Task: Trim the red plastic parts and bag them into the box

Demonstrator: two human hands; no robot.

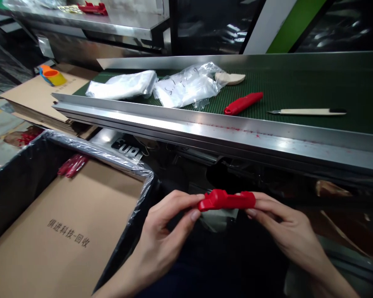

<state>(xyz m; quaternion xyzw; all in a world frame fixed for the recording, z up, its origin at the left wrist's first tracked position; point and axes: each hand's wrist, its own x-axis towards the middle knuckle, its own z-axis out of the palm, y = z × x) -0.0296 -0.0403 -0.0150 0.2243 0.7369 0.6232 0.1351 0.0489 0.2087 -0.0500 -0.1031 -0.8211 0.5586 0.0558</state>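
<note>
Between my two hands a red plastic part (pixel 226 200) is held level, in front of the conveyor. My left hand (pixel 170 227) pinches its left end between thumb and fingers. At the right end, my right hand (pixel 282 225) grips it the same way. On the green belt beyond lies another red plastic piece (pixel 244 103), long and handle-like. To its right rests a knife (pixel 311 111) with a pale handle and a small pointed blade.
Plastic bags (pixel 183 87) and a beige piece (pixel 234 78) lie on the belt (pixel 313 87), behind its metal rail (pixel 174 120). At lower left stands a black-lined bin (pixel 124 244) holding cardboard (pixel 81 207) and wrapped red pieces (pixel 73 164). A tape roll (pixel 57 78) sits on stacked cardboard.
</note>
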